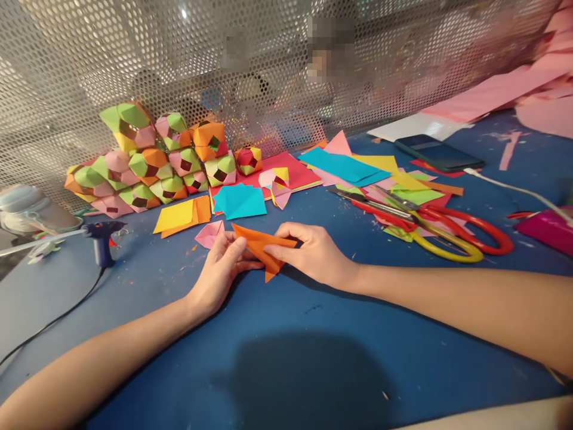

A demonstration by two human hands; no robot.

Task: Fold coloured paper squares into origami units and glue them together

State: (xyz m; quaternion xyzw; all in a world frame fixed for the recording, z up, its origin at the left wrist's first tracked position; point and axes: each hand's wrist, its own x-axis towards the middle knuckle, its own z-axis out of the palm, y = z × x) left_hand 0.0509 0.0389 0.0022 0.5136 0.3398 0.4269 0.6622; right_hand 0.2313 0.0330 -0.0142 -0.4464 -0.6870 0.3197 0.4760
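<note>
A folded piece of orange paper [262,246] is held between my two hands above the blue table. My left hand [224,257] pinches its left side with the thumb on top. On the right side, my right hand [313,251] grips it between thumb and fingers. The paper has pointed corners, one of them hanging down toward me. Just behind my left hand lies a small folded pink paper [209,235]. Beyond are stacks of yellow paper [174,216] and blue paper [242,201], and a pink and yellow folded piece [276,184].
Several folded paper balls [150,164] are piled at the back left against a perforated metal screen [179,54]. A glue gun [104,242] with its cord stands at left. To the right lie scissors [465,236], paper scraps [418,188], a phone [439,152] and a white cable [514,186].
</note>
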